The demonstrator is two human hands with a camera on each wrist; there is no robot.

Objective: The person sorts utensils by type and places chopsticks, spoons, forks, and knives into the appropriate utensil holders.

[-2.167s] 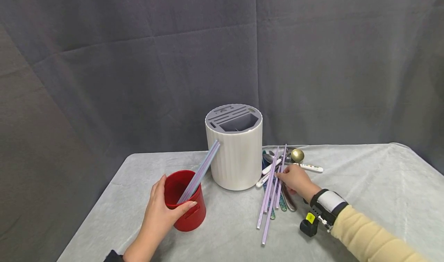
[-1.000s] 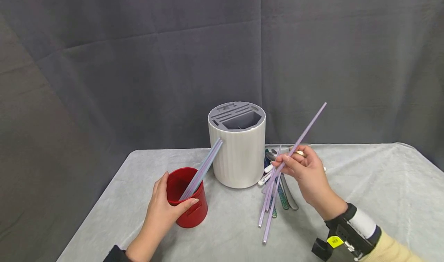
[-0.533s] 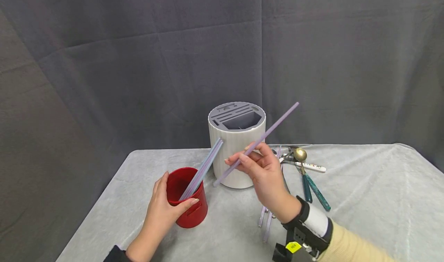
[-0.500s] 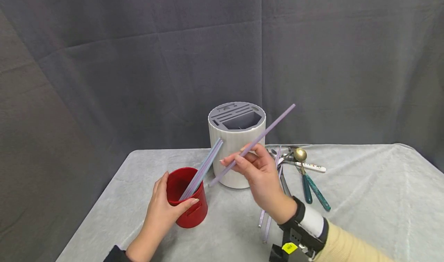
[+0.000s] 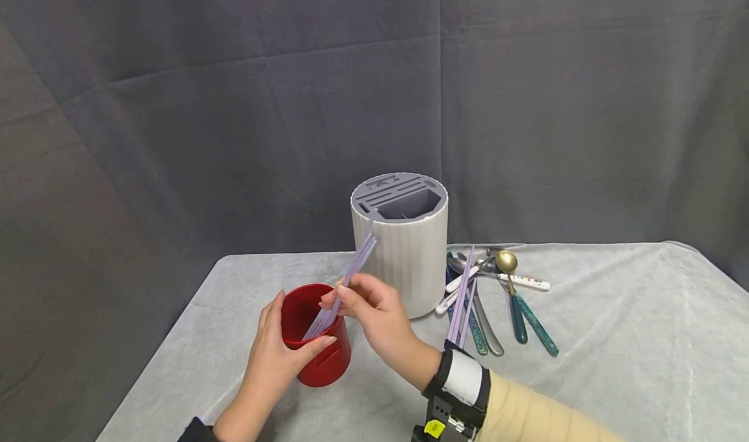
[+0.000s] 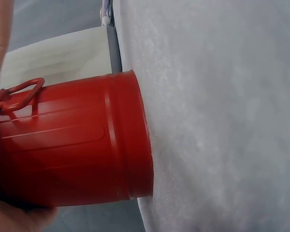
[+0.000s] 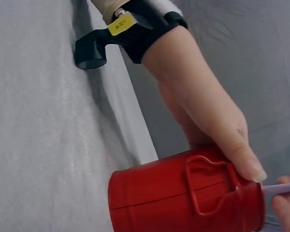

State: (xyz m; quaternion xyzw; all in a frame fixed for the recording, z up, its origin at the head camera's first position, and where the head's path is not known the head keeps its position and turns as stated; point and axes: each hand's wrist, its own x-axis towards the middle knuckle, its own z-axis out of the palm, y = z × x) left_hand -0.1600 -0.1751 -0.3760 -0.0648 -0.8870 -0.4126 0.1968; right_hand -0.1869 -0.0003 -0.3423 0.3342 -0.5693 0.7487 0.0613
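In the head view my left hand grips the red metal cup by its side, thumb at the near rim. The cup stands upright on the cloth, several lilac and pale blue chopsticks leaning in it. Over its right rim, my right hand pinches a lilac chopstick between thumb and fingers, lower end down in the cup. The right wrist view shows this chopstick at the cup's mouth; the left wrist view shows the cup's wire handle. Inside the cup the chopstick tips are hidden.
Behind the cup stands a white ribbed cutlery holder with a grey slotted top. To its right lie more lilac chopsticks, a knife, a gold spoon and other cutlery. A grey curtain hangs behind the table.
My right hand picked a lilac chopstick out of the cutlery pile and carried it left to the red cup, lowering its end inside. My left hand has kept hold of the cup.
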